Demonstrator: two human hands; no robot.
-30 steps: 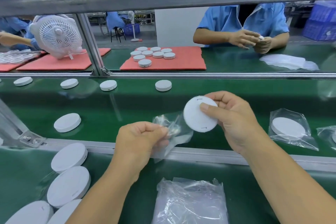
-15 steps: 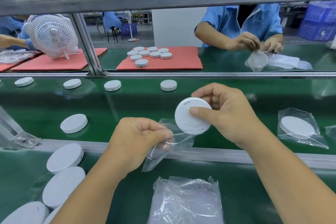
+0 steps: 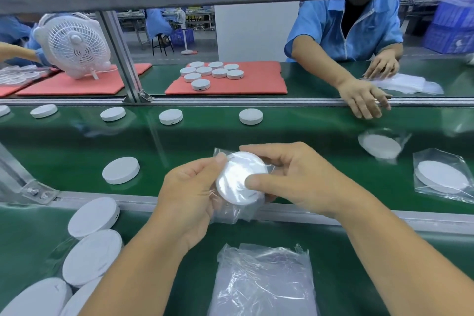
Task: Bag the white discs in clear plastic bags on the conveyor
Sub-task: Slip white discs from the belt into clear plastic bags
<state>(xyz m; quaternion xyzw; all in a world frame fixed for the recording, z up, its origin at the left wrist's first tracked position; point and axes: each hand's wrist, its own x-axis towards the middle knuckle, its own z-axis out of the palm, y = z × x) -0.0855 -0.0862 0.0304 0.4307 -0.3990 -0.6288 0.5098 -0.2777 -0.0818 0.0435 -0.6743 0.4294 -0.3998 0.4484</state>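
1. While held above the near edge of the green conveyor belt [image 3: 230,141], white disc [image 3: 239,178] sits partly inside clear bag [image 3: 230,210]; round, flat-faced, matte, plastic film glinting over its upper face, loose bag end hanging below.
2. Left hand [image 3: 187,192] curled round the bag's left side, thumb tip on film at the disc's far-left rim. Right hand [image 3: 295,177] grasping the disc, thumb pressed on its near face, fingers curved over the far rim.
3. Stack of empty clear bags [image 3: 264,282] lying flat on the near bench, directly below the hands.
4. Unbagged discs [image 3: 92,251] crowded at near left, overlapping one another; one loose disc [image 3: 120,170] on the belt left of the hands.
5. Aluminium rail [image 3: 384,220] running left to right just under the hands; second rail along the belt's far edge.
6. Two bagged discs [image 3: 441,178] on the belt at right, well apart from the hands; bare belt between.
7. Row of discs [image 3: 250,116] along the far side of the belt.
8. Across the belt, another person's hand [image 3: 364,97] reaching over the far rail; red mat [image 3: 256,84] with clustered discs, white fan [image 3: 74,45] far left.
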